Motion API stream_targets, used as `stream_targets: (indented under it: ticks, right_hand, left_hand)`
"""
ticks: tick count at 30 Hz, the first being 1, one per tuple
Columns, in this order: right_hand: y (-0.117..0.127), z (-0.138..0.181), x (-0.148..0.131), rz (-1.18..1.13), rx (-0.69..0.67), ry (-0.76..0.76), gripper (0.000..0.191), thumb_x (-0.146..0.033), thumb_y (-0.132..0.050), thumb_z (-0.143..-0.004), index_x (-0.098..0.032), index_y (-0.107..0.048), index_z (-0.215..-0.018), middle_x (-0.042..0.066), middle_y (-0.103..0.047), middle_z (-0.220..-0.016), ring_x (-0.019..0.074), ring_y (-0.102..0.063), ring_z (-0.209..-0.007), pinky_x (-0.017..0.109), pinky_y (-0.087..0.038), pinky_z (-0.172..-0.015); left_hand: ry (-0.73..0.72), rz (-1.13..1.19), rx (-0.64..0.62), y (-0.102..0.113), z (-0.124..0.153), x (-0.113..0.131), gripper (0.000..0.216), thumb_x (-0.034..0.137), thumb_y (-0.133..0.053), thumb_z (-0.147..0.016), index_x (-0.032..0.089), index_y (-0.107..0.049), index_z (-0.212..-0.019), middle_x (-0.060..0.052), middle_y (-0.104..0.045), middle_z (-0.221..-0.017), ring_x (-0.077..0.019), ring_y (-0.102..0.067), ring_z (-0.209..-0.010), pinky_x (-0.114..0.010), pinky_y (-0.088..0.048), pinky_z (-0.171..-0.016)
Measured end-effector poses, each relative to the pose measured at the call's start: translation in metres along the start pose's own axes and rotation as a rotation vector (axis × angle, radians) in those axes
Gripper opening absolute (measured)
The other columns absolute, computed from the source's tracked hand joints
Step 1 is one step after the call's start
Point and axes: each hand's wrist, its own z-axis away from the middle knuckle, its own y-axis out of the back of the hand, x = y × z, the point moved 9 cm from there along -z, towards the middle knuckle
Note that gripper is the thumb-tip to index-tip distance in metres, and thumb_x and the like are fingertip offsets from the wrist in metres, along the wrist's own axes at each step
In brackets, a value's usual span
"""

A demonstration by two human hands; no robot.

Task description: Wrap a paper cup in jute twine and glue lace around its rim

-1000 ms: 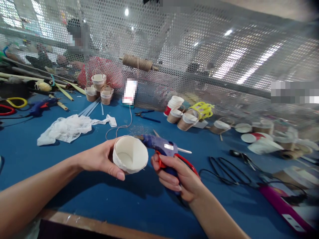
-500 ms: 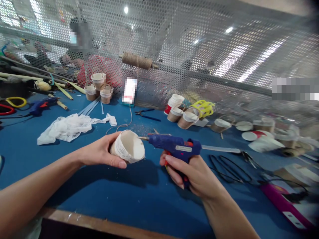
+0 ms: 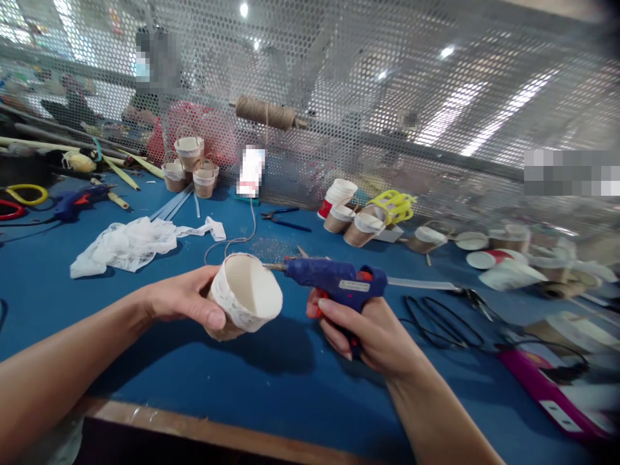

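My left hand is closed round a paper cup with brown wrapping below and a white lace band at its rim. The cup leans, its white inside facing me and to the right. In my right hand is a blue hot glue gun, gripped by the handle with fingers at the red trigger. Its metal nozzle lies at the cup's far rim; whether it touches I cannot tell. A clear glue stick sticks out of the gun's back.
White lace lies left on the blue table. Pliers, wrapped cups and a second glue gun stand or lie farther back. A purple power strip and black cable are right. Behind rises a perforated metal screen.
The cup has turned in my left hand, showing more of its inside and lace band. The glue gun has shifted slightly left, its nozzle moving from over the cup's opening to the far rim.
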Motion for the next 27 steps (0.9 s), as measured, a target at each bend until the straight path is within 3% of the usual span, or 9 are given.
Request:
stream_targets:
  ticks: [5, 12, 16, 20, 24, 27]
  right_hand:
    - [0.012, 0.003, -0.003, 0.210, 0.125, 0.008, 0.027, -0.042, -0.058, -0.079, -0.015, -0.059, -0.073, -0.006, -0.046, -0.037, 0.0068, -0.040, -0.031, 0.020, -0.030, -0.033]
    - [0.021, 0.009, -0.007, 0.359, 0.276, 0.013, 0.023, -0.036, -0.064, -0.074, -0.016, -0.062, -0.063, -0.003, -0.049, -0.036, 0.0079, -0.043, -0.031, 0.021, -0.035, -0.033]
    - [0.016, 0.007, -0.003, 0.361, 0.222, -0.043, 0.025, -0.037, -0.062, -0.075, -0.016, -0.060, -0.063, -0.004, -0.049, -0.037, 0.0076, -0.043, -0.032, 0.022, -0.037, -0.035]
    - [0.012, 0.005, -0.007, 0.181, 0.152, 0.005, 0.023, -0.038, -0.061, -0.077, -0.016, -0.059, -0.069, -0.005, -0.047, -0.037, 0.0069, -0.040, -0.032, 0.021, -0.033, -0.034]
    - [0.033, 0.004, -0.014, -0.229, 0.295, 0.104, 0.021, -0.037, -0.059, -0.078, -0.017, -0.060, -0.072, -0.007, -0.041, -0.037, 0.0037, -0.032, -0.031, 0.017, -0.022, -0.031]
    - [0.041, 0.004, -0.013, -0.383, 0.354, 0.104, 0.018, -0.034, -0.063, -0.074, -0.016, -0.061, -0.069, -0.007, -0.038, -0.038, 0.0021, -0.029, -0.031, 0.016, -0.018, -0.031]
  left_hand:
    - [-0.009, -0.033, 0.042, 0.007, 0.000, 0.002, 0.056, 0.045, -0.073, -0.059, 0.011, -0.058, -0.101, -0.006, -0.058, -0.081, -0.0147, -0.050, -0.069, -0.024, -0.042, -0.061]
    - [-0.012, -0.086, 0.075, 0.013, -0.001, 0.002, 0.046, 0.042, -0.073, -0.062, 0.011, -0.059, -0.093, 0.000, -0.053, -0.067, -0.0083, -0.042, -0.056, -0.018, -0.036, -0.048]
    - [0.006, -0.085, 0.077, 0.014, -0.001, 0.002, 0.050, 0.040, -0.073, -0.062, 0.011, -0.056, -0.099, -0.001, -0.054, -0.070, -0.0076, -0.042, -0.056, -0.017, -0.032, -0.046]
    - [-0.015, -0.094, 0.138, 0.023, -0.003, 0.004, 0.055, 0.035, -0.076, -0.060, 0.011, -0.053, -0.104, -0.001, -0.054, -0.073, -0.0076, -0.043, -0.057, -0.017, -0.032, -0.047]
    - [-0.061, -0.161, 0.262, 0.033, -0.004, 0.007, 0.066, 0.029, -0.078, -0.059, 0.012, -0.047, -0.115, -0.002, -0.056, -0.080, -0.0100, -0.048, -0.066, -0.020, -0.038, -0.058]
    - [-0.093, -0.208, 0.335, 0.037, -0.004, 0.010, 0.068, 0.026, -0.078, -0.058, 0.013, -0.044, -0.116, -0.002, -0.057, -0.081, -0.0125, -0.050, -0.070, -0.024, -0.041, -0.066]
